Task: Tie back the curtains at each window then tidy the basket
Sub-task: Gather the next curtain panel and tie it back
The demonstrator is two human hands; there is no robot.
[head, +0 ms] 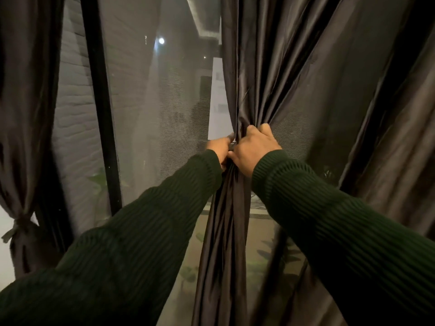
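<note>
Both hands, left point(217, 147) and right point(255, 149), grip the bunched right curtain point(294, 78) beside the open mesh window point(153, 114).

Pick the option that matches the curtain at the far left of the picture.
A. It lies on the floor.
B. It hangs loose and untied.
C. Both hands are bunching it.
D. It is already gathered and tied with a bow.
D: the left curtain is cinched low down by a tie, while the left hand and right hand grip the right curtain instead.
</note>
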